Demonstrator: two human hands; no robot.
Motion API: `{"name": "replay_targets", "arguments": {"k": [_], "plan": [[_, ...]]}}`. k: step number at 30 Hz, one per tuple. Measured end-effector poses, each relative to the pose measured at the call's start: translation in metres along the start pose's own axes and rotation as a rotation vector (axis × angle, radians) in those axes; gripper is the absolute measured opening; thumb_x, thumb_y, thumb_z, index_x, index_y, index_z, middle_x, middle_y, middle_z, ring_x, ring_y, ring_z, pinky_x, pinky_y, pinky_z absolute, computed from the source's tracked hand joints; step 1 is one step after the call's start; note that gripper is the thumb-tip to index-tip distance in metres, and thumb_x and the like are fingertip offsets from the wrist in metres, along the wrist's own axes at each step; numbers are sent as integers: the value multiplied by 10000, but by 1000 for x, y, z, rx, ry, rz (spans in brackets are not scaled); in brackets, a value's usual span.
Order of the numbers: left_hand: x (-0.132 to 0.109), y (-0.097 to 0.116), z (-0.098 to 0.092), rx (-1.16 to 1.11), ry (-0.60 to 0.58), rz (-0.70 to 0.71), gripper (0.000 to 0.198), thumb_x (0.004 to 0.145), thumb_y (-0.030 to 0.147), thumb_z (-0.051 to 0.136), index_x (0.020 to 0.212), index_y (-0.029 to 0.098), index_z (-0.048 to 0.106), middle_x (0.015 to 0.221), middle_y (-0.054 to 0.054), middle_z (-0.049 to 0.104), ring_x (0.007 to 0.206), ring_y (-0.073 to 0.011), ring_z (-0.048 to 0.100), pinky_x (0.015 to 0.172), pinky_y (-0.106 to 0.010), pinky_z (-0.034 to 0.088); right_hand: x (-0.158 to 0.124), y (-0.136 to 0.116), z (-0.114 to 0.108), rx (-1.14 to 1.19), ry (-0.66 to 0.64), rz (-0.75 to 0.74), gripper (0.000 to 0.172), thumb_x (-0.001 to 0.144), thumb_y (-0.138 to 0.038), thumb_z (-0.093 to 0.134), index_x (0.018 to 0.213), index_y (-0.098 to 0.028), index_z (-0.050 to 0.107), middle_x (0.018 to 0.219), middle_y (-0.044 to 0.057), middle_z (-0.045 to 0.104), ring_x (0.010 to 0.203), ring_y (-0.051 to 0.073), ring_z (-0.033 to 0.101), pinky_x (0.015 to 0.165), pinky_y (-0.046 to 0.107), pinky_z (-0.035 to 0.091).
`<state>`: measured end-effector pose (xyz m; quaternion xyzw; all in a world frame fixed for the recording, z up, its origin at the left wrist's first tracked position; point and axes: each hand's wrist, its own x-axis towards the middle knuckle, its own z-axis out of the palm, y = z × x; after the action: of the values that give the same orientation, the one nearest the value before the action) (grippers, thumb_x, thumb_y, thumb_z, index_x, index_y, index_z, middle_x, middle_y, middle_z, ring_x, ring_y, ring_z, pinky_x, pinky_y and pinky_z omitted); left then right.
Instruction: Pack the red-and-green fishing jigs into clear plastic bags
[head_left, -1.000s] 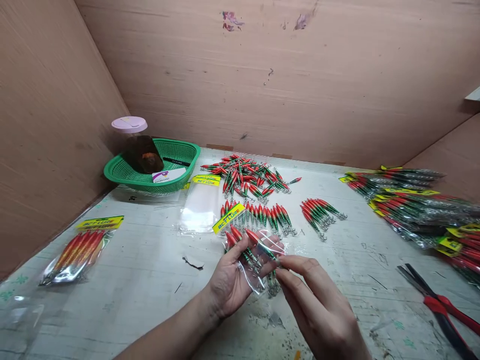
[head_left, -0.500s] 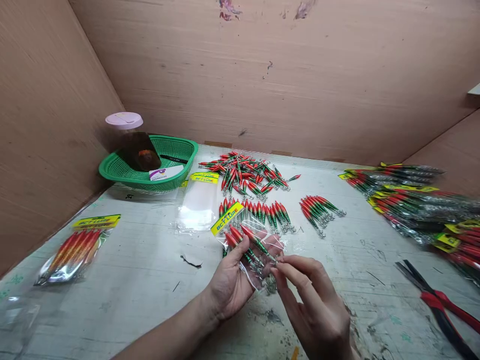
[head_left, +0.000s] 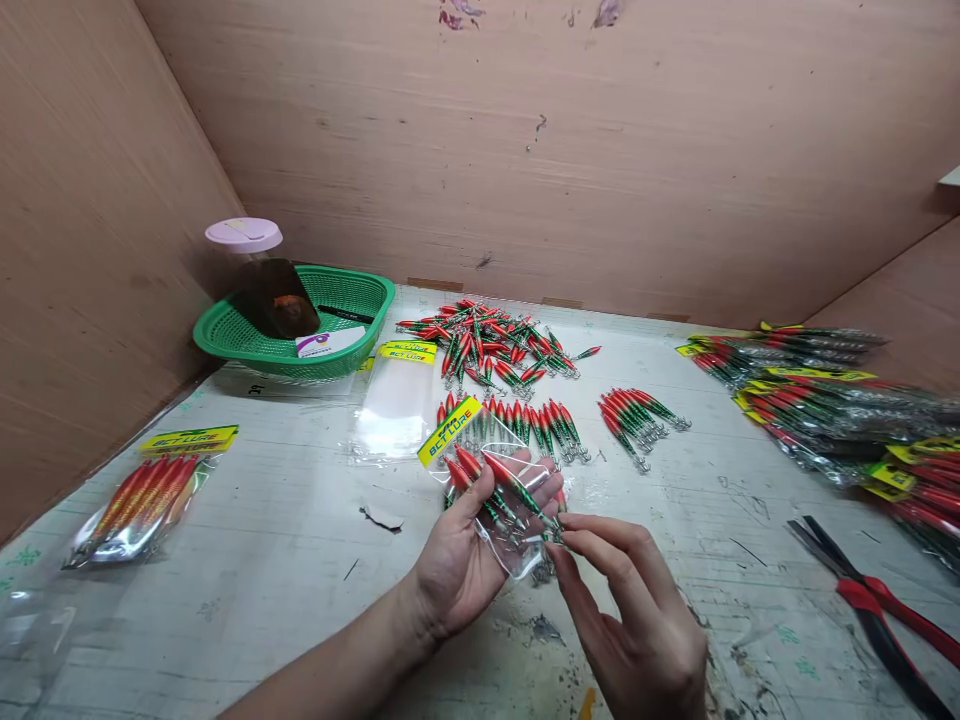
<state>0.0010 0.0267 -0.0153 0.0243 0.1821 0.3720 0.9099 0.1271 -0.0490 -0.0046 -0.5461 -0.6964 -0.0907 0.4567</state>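
Note:
My left hand is closed on a clear plastic bag with a yellow "BCT LURE" header. The thumb lies over the front, and the fingers spread behind it. Several red-and-green fishing lures show inside, tips towards the header. At the bag's lower right, my right hand pinches the hook end of one fishing lure, which slants across the bag with its red tip up left. Whether this lure lies fully inside the plastic, I cannot tell. Behind the bag is a row of loose lures, partly hidden by it.
A lure pile and a small lure group lie farther back. Flat bags sit beside a green basket. Packed lures lie left and right. Red-handled pliers rest at right.
Both hands stay nearly in place. My right fingertips and the pinched lure's hook end have shifted very slightly down and right; the bag's header sits slightly higher and farther left.

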Motion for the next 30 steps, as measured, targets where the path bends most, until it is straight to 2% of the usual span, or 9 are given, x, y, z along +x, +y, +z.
{"name": "replay_targets", "arguments": {"k": [4, 7, 10, 13, 15, 18, 20, 26, 30], "plan": [[1, -4, -2, 54, -7, -9, 333, 953, 281, 426, 1130, 83, 627, 1125, -152, 685, 1153, -260, 588, 1063, -420, 385, 7, -3, 8, -2, 78, -25, 197, 788, 7, 597, 885, -163, 609, 863, 80, 671, 768, 154, 674, 687, 243, 576], [0, -4, -3, 56, -7, -19, 350, 960, 289, 405, 1105, 69, 635, 1096, -159, 694, 1115, -257, 612, 1021, -398, 434, 11, -5, 6, 45, 21, -108, 209, 790, -11, 598, 950, -144, 620, 917, 102, 699, 872, 198, 683, 765, 305, 583], [0, -3, -3, 51, 42, -29, 354, 953, 300, 423, 1107, 56, 628, 1089, -169, 697, 1045, -259, 652, 927, -368, 514, 10, -2, -9, 93, -56, -147, 307, 765, 4, 605, 1031, -147, 622, 1019, 117, 684, 966, 224, 657, 803, 342, 570], [1, 2, 0, 64, 137, 11, 305, 934, 248, 471, 1097, 40, 624, 1084, -171, 700, 953, -247, 691, 812, -318, 574, 5, 16, -30, 23, 14, -22, 310, 756, -8, 621, 1003, -194, 624, 953, 76, 652, 868, 190, 642, 730, 308, 546], [2, 7, 3, 73, 187, 60, 270, 926, 188, 475, 1085, 28, 623, 1064, -169, 708, 912, -235, 703, 766, -293, 590, 0, 35, -37, -30, -100, 57, 225, 798, -78, 605, 979, -211, 620, 876, 51, 623, 796, 174, 623, 674, 292, 530], [4, 12, 6, 75, 220, 108, 257, 920, 142, 466, 1094, 26, 615, 1039, -162, 717, 900, -229, 707, 741, -286, 603, -11, 62, -34, 3, -488, 84, 197, 845, -142, 550, 1024, -207, 598, 898, 61, 610, 824, 179, 614, 664, 281, 536], [4, 13, 6, 73, 227, 116, 258, 915, 137, 472, 1105, 34, 613, 1041, -158, 717, 905, -227, 706, 741, -287, 606, -21, 71, -24, 49, -617, 86, 217, 848, -135, 529, 1048, -203, 577, 932, 72, 606, 863, 184, 608, 697, 289, 542], [7, 11, 2, 98, 223, 88, 271, 899, 151, 497, 1115, 39, 616, 1076, -173, 702, 902, -228, 706, 746, -285, 603, -41, 70, -5, 53, -572, 77, 148, 870, -125, 485, 969, -200, 564, 866, 61, 602, 785, 170, 600, 644, 270, 521], [6, 10, 1, 116, 207, 84, 277, 881, 164, 528, 1113, 47, 622, 1095, -165, 697, 946, -239, 693, 775, -296, 594, -32, 73, -35, 146, -542, 148, 123, 876, -155, 517, 970, -208, 577, 827, 33, 605, 723, 138, 609, 617, 226, 519]]}}
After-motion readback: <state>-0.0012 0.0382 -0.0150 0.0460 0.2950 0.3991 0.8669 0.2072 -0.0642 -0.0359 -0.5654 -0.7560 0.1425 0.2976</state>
